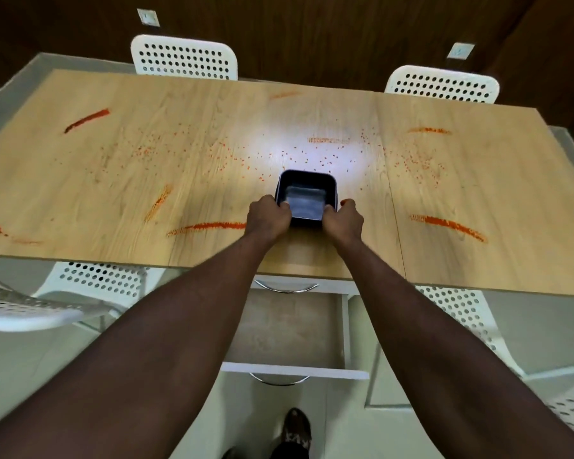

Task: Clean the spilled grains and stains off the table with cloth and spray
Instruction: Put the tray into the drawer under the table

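Observation:
A dark square container (307, 183) sits on the wooden table (212, 180) near its front middle. My left hand (268, 217) grips its near-left rim and my right hand (342, 218) grips its near-right rim. Small orange-red grains (315, 157) lie scattered across the table's middle band, left and right of the container. Red-orange stain streaks mark the top: one at the far left (87, 120), one beside my left hand (209, 226), one at the right front (448, 225), and fainter ones further back. No cloth or spray is in view.
Two white perforated chairs (184, 58) (443, 83) stand behind the table. More white chairs (100, 279) (458, 306) are tucked at the front. Below the table's front edge, a white drawer (295, 371) is pulled open towards me. My shoe (295, 429) shows on the floor.

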